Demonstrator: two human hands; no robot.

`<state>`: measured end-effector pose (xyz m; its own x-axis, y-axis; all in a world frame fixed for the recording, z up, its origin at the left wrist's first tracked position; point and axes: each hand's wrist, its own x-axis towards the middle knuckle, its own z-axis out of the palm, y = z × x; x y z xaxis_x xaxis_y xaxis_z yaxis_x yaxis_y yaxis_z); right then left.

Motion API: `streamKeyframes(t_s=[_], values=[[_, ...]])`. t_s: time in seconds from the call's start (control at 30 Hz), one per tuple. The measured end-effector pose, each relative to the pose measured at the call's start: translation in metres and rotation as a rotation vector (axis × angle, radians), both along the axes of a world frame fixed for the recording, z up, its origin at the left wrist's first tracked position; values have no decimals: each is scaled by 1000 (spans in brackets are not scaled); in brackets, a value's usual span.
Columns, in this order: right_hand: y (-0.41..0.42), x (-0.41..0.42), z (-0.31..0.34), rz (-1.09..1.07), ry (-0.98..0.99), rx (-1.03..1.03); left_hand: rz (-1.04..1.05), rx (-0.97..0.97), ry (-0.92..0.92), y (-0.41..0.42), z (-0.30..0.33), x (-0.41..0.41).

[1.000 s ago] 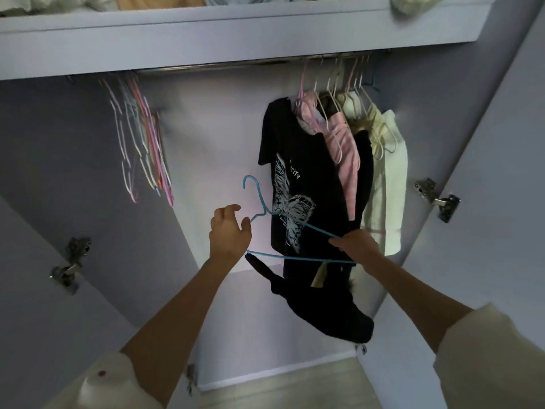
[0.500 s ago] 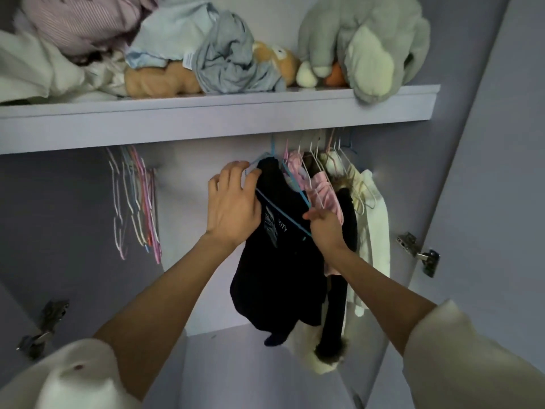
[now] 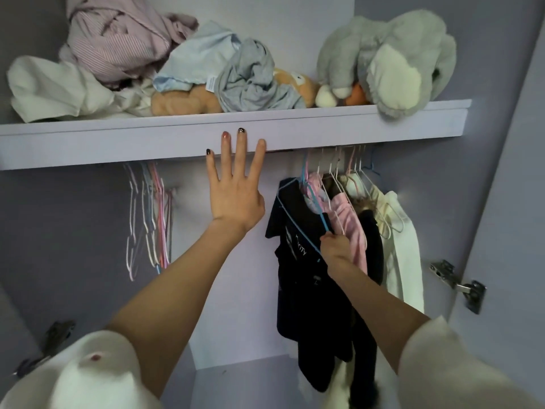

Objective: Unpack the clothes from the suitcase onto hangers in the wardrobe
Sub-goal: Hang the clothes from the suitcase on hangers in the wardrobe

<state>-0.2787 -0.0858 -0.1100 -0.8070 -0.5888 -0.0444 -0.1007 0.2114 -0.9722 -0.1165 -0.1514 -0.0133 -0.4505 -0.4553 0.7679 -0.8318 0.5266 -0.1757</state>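
Blue hanger (image 3: 306, 219) pinched by right hand (image 3: 336, 250) fingers (image 3: 326, 238)

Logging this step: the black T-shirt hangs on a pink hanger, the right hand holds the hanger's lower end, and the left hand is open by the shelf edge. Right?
Not quite: the hanger under the black T-shirt is blue, not pink, as the head view shows. The right hand does hold its lower end, and the left hand is open by the shelf edge.

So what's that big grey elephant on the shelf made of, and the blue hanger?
The grey elephant looks like soft plush fabric: its surface is fuzzy and it slumps over the shelf edge. The blue hanger looks like thin wire with a smooth coloured coating, probably plastic, judging by its slim bent outline.
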Motion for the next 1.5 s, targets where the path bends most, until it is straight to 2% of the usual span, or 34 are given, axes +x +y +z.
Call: streamKeyframes(t_s=[0.2,0.47,0.57,0.7,0.8,0.87,0.93,1.17,1.33,1.4,1.5], values=[[17,-27,8,-274,36,39,5,1,-18,0,0,4],[29,-13,20,-116,118,90,-31,92,-57,12,9,11],[37,0,16,-98,251,67,-67,175,-61,21,4,15],[55,25,6,-127,536,278,-83,312,-116,34,-26,25],[76,49,-9,-111,750,266,-81,414,-135,52,-58,37],[90,60,-25,-8,781,233,-64,497,-113,69,-81,48],[105,72,-43,130,715,241,-31,570,-109,93,-103,64],[177,150,-139,721,486,479,171,823,-124,198,-193,145],[239,229,-200,1011,394,640,303,1059,5,302,-265,232],[256,255,-219,1088,405,682,350,1115,59,337,-291,264],[284,320,-255,1341,465,782,513,1237,182,394,-332,335]])
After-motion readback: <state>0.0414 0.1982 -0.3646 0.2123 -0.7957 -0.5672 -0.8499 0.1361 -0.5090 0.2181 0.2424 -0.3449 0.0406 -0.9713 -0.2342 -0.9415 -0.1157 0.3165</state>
